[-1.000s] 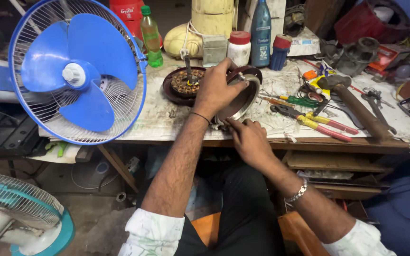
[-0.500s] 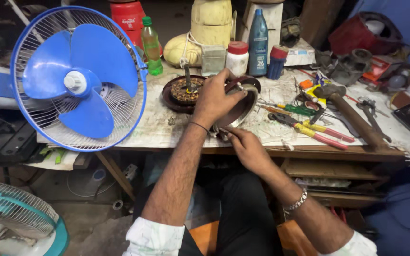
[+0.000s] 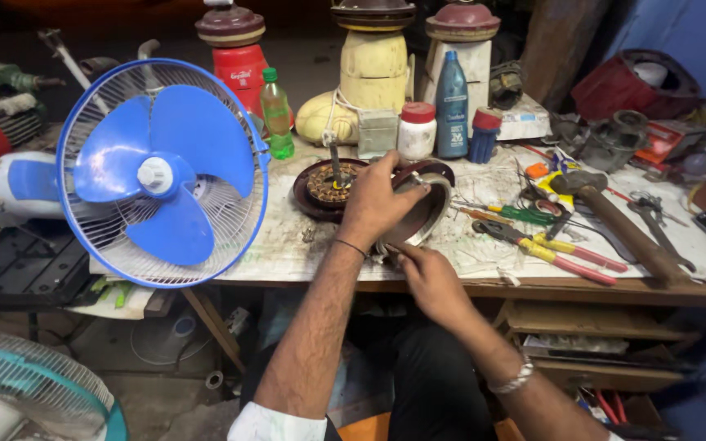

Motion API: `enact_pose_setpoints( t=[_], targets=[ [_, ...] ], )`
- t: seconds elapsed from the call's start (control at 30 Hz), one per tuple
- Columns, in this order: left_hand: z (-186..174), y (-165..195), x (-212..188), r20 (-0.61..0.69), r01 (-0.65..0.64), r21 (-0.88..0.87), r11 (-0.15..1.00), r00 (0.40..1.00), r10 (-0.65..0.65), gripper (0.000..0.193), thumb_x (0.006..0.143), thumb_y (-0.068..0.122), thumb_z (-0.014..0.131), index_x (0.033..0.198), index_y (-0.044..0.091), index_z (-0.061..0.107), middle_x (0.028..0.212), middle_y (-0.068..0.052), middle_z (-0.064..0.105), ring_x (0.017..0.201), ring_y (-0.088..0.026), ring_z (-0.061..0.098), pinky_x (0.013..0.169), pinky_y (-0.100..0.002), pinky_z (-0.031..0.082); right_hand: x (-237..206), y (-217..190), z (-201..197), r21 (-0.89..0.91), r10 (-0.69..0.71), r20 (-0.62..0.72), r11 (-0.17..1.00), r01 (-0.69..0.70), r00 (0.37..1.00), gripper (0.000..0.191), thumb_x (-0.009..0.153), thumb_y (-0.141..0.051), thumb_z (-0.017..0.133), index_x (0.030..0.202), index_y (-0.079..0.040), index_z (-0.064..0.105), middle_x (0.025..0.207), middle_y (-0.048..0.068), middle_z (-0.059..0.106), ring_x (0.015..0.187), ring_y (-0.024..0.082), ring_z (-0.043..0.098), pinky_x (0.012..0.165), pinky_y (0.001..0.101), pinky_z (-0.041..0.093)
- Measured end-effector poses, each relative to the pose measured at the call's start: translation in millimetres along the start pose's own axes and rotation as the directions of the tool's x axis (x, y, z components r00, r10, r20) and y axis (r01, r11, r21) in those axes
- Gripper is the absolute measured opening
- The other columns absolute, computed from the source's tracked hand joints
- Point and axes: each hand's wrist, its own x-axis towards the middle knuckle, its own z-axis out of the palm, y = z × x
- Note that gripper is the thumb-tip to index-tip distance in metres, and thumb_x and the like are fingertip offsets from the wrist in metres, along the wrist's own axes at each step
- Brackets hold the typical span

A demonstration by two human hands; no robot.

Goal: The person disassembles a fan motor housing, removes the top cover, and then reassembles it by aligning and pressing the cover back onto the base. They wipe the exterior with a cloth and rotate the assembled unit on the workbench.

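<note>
My left hand (image 3: 377, 204) grips the upper rim of a round brown motor cover (image 3: 425, 214) that is tilted up on the workbench (image 3: 304, 249). My right hand (image 3: 422, 273) is under its lower edge, fingers pinched against the rim; whether it holds a small part is hidden. Just left of the cover lies a brown motor base with copper windings (image 3: 327, 186) and an upright shaft.
A blue table fan (image 3: 161, 173) stands at the bench's left end. Bottles and jars (image 3: 451, 106) line the back. Screwdrivers and pliers (image 3: 549, 245), a hammer (image 3: 623, 229) and wrenches lie on the right. A teal fan (image 3: 26, 392) stands on the floor at lower left.
The view has drawn closer and shifted. Both hands stay on the tilted cover, with only slight movement of the fingers along its rim.
</note>
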Motion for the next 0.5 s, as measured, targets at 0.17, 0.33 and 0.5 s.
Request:
enact_pose_setpoints(
  t=[0.17, 0.33, 0.5],
  targets=[
    [0, 0, -2, -0.021, -0.027, -0.033, 0.999, 0.999, 0.026, 0.045, 0.075, 0.033, 0.085, 0.104, 0.003, 0.066, 0.095, -0.018, 0.076, 0.092, -0.035, 0.075, 0.081, -0.044, 0.058, -4, 1, -1, -0.596, 0.001, 0.006, 0.803, 0.002, 1.000, 0.037, 0.088, -0.023, 0.066, 0.124, -0.020, 0.072, 0.097, 0.018, 0.067, 0.096, 0.038, 0.060, 0.080, 0.0563, 0.042],
    [-1, 7, -2, -0.005, -0.007, 0.008, 1.000, 1.000, 0.007, 0.044, 0.076, 0.032, 0.085, 0.102, 0.003, 0.066, 0.095, -0.019, 0.075, 0.093, -0.036, 0.075, 0.082, -0.045, 0.058, 4, -13, -10, 0.085, 0.110, 0.105, 0.989, -0.120, 0.988, 0.030, 0.102, -0.028, 0.059, 0.130, -0.020, 0.069, 0.109, 0.014, 0.070, 0.104, 0.035, 0.065, 0.090, 0.0496, 0.050],
    [3, 10, 0, -0.005, -0.036, 0.057, 0.998, 0.999, 0.036, 0.043, 0.075, 0.031, 0.086, 0.100, 0.003, 0.065, 0.095, -0.019, 0.075, 0.093, -0.037, 0.073, 0.081, -0.046, 0.056, 1, -16, -9, -0.485, 0.132, 0.025, 0.868, -0.103, 0.991, 0.036, 0.093, -0.024, 0.062, 0.127, -0.023, 0.071, 0.097, 0.019, 0.065, 0.096, 0.041, 0.059, 0.081, 0.0609, 0.043]
  ],
)
